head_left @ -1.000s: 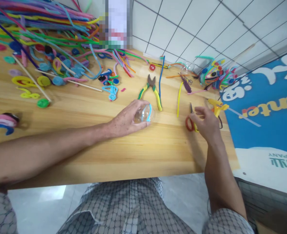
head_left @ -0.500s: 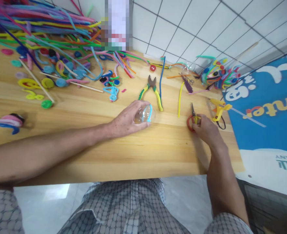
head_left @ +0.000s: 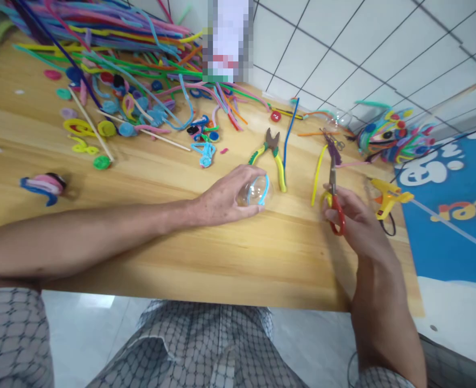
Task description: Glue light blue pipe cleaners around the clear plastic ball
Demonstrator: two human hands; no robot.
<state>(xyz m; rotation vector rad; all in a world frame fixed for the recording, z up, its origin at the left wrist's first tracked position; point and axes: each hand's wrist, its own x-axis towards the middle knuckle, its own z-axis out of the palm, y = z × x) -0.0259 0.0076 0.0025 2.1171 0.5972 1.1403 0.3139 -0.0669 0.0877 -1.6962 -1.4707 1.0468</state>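
My left hand point(head_left: 232, 198) is wrapped round a clear plastic ball point(head_left: 258, 189) with a light blue pipe cleaner curved along it, low over the table. Scissors point(head_left: 336, 207) with red and yellow handles are in my right hand point(head_left: 355, 215); their blades point away from me and look closed. Just beyond the ball lie pliers point(head_left: 276, 156) with green and yellow grips, jaws spread. A yellow pipe cleaner point(head_left: 317, 175) lies left of the scissors, and a blue pipe cleaner point(head_left: 290, 134) is beside the pliers.
Many coloured pipe cleaners point(head_left: 120, 40) heap at the back left. A yellow glue gun point(head_left: 388, 198) lies at the right near a blue printed board point(head_left: 452, 231). Wound pipe-cleaner pieces point(head_left: 395, 134) stand at the back right. A small coiled pipe-cleaner piece point(head_left: 46, 186) sits at far left.
My right hand has raised the scissors off the table and turned them, with the red handle now toward me. My left hand still holds the ball. The whole view has shifted.
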